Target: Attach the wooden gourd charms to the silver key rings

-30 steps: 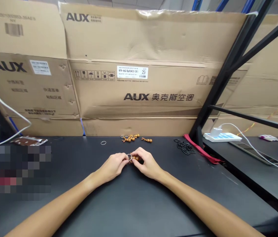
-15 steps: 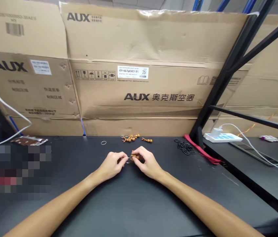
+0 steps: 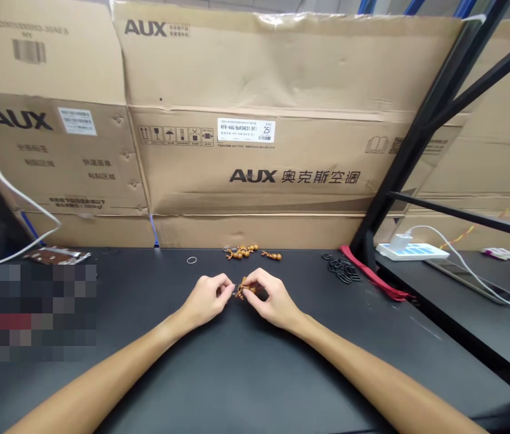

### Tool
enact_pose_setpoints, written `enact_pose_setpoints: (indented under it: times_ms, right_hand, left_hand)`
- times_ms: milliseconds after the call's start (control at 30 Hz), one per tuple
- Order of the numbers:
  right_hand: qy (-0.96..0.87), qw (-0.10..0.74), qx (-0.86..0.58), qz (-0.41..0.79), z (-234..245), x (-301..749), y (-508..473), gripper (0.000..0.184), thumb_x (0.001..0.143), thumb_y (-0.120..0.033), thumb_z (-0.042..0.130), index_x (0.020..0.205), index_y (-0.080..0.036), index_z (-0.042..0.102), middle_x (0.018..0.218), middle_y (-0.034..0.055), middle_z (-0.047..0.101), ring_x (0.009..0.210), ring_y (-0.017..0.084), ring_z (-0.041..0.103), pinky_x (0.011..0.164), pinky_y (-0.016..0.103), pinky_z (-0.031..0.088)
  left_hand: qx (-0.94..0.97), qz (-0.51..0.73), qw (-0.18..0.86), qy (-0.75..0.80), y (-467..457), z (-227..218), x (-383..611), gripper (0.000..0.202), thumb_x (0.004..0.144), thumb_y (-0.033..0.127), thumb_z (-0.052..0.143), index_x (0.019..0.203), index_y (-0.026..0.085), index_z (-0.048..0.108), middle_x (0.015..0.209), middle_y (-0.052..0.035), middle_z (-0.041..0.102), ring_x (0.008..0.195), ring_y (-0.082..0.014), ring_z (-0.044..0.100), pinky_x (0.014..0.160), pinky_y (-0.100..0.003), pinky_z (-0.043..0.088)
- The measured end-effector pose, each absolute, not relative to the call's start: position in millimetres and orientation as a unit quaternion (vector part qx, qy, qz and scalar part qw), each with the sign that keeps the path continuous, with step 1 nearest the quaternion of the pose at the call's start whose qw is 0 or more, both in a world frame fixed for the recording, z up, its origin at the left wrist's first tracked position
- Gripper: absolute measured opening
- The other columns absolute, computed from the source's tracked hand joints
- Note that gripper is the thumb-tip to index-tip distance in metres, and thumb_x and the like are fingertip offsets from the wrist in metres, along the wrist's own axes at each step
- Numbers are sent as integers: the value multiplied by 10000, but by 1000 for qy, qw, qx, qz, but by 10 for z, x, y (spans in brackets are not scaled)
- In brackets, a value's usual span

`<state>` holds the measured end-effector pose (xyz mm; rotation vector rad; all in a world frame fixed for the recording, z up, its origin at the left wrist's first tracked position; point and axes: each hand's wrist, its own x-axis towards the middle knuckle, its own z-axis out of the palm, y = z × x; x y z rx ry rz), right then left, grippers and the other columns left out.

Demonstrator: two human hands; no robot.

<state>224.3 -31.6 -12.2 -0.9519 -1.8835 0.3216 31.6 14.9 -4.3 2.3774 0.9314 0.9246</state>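
Above the black table [image 3: 171, 386], my two hands are close together, fingertips almost meeting. My right hand [image 3: 273, 298] is closed around a brown beaded pendant [image 3: 240, 290] with an orange cord; part of it is hidden by the fingers. The thumb and forefinger of my left hand [image 3: 207, 299] pinch a small silvery metal ring, mostly covered by the fingertips, right beside the pendant's cord. Farther back lie a loose metal ring [image 3: 192, 260], a cluster of similar beaded pendants [image 3: 240, 253] and a single pendant [image 3: 272, 256].
Black loops [image 3: 343, 269] lie at the right, beside a red strap [image 3: 375, 276]. A white power strip [image 3: 411, 251] stands beyond the black rack post [image 3: 399, 157]. Cardboard [image 3: 255, 199] walls off the back. A brown packet [image 3: 58, 255] is at the left.
The pendant has turned slightly in my right fingers, so more of its cord shows toward the left hand. Both hands keep nearly the same place; the view has shifted a little.
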Motion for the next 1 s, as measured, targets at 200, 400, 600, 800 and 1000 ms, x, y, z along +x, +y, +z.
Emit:
enact_pose_setpoints:
  times_ms: [200, 400, 600, 800, 1000]
  right_hand:
    - [-777, 474, -393, 130, -141, 2237, -304, 32, 863, -227, 533, 859, -201, 552, 825, 20, 571, 705, 133, 559, 687, 269, 485]
    - [-773, 462, -416, 126, -179, 2249, -281, 42, 861, -241, 538, 859, -201, 553, 829, 23, 581, 689, 134, 565, 657, 269, 492]
    - [-776, 445, -429, 122, -202, 2260, -266, 51, 869, -243, 533, 869, -198, 554, 823, 21, 575, 700, 133, 565, 661, 263, 482]
    - [-783, 405, -464, 90, -228, 2270, -236, 39, 832, -189, 558, 870, -192, 566, 803, 17, 585, 691, 139, 550, 664, 274, 466]
    - [-812, 352, -462, 53, -239, 2280, -214, 156, 838, -143, 562, 954, -213, 639, 833, 31, 606, 799, 171, 550, 746, 307, 441]
  left_hand:
    - [863, 325, 222, 315, 133, -35, 316, 215, 878, 258, 477, 727, 155, 589, 567, 23, 599, 489, -91, 505, 516, -195, 372]
    - [867, 324, 230, 301, 128, -38, 310, 212, 885, 258, 484, 729, 157, 587, 570, 25, 601, 492, -88, 503, 524, -195, 384]
    - [869, 313, 236, 302, 127, -37, 304, 221, 893, 276, 479, 745, 157, 593, 578, 23, 607, 497, -89, 506, 528, -195, 383]
    - [870, 311, 249, 291, 123, 4, 310, 224, 912, 298, 468, 784, 163, 593, 653, 20, 622, 562, -99, 526, 569, -201, 395]
    - [875, 296, 265, 277, 142, -17, 302, 201, 912, 298, 475, 827, 170, 606, 719, 13, 639, 614, -109, 535, 607, -208, 410]
